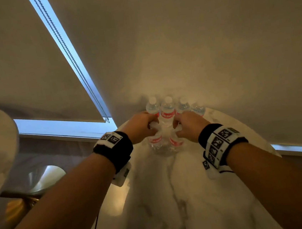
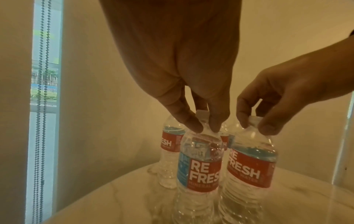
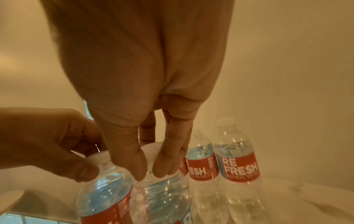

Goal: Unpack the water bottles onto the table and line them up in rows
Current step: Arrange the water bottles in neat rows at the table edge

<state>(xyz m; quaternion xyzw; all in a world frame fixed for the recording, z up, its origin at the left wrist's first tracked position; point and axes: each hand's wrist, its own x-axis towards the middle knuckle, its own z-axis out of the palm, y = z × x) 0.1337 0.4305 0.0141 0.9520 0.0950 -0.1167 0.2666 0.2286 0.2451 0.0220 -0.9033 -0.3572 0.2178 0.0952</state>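
Observation:
Several clear water bottles with red and blue labels stand in a back row (image 1: 168,108) at the far edge of the marble table (image 1: 173,196). In front of them stand two more. My left hand (image 1: 147,126) pinches the neck of the left front bottle (image 1: 155,141); in the left wrist view the left hand (image 2: 205,128) has its fingertips on that bottle (image 2: 199,166). My right hand (image 1: 185,127) pinches the top of the right front bottle (image 1: 176,141); the right wrist view shows the right hand (image 3: 151,172) on its bottle (image 3: 159,200). Both bottles are upright, side by side.
A pale wall rises just behind the back row. A window strip with a bead chain (image 1: 69,54) runs at the left. The table's rounded edge (image 1: 121,126) curves close to the left bottles. Bare marble lies between me and the bottles.

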